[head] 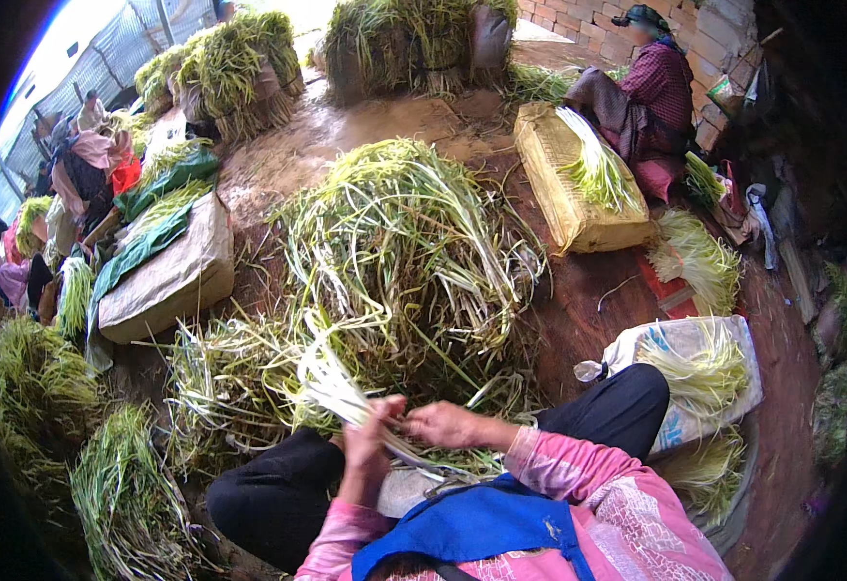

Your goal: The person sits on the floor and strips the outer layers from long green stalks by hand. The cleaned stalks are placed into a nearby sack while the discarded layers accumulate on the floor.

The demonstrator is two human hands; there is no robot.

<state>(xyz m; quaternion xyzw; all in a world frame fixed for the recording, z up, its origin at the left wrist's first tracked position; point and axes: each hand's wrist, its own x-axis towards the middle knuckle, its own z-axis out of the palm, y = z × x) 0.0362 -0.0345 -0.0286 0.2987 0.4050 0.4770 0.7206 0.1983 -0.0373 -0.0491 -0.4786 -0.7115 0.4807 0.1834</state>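
Observation:
My left hand [371, 436] is closed around a bundle of pale green-white stalks [333, 381], whose light ends point up and away to the left. Close to its right, my right hand [442, 425] has its fingers bent at the lower part of the bundle; whether it pinches a stalk cannot be told. Below the hands, loose stalks lie over my lap. A large heap of long, unsorted green stalks [409, 247] stands in front of me, and a smaller tangled heap [227, 385] is beside my left knee.
A white sack [746, 348] with cleaned stalks [699, 363] lies by my right knee. Beyond are a yellow wrapped block [547, 174] and a seated person [656, 87]. At left are a pale wrapped block [184, 279], green piles [129, 494] and other people. Tied bundles [238, 72] stand behind.

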